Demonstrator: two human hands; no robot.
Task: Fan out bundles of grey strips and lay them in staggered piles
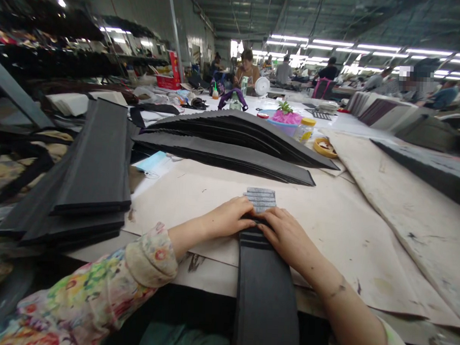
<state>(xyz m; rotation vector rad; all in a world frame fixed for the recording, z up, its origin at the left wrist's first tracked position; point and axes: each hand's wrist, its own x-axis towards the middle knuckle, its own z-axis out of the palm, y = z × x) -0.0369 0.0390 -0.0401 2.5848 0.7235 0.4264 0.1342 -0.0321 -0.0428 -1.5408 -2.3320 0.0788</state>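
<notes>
A long dark grey fabric strip [268, 296] runs from the work table over its near edge towards my lap. At its far end lies a lighter grey, ribbed or pleated section [261, 198]; whether it is one piece with the strip is hidden by my fingers. My left hand [231, 216] comes in from the left, thumb and fingers pinched on the strip's far part. Opposite it, my right hand [284, 235] grips the strip's right side, fingertips nearly meeting those of the left. Dark crosswise folds show just below the fingers.
Stacked dark grey strips [95, 156] stand at left. Fanned piles of similar strips [231, 149] lie beyond my hands. Pale paper sheets [350, 218] cover the table. Farther back are a yellow-lidded jar [306, 130], a small white fan [261, 86] and several people working.
</notes>
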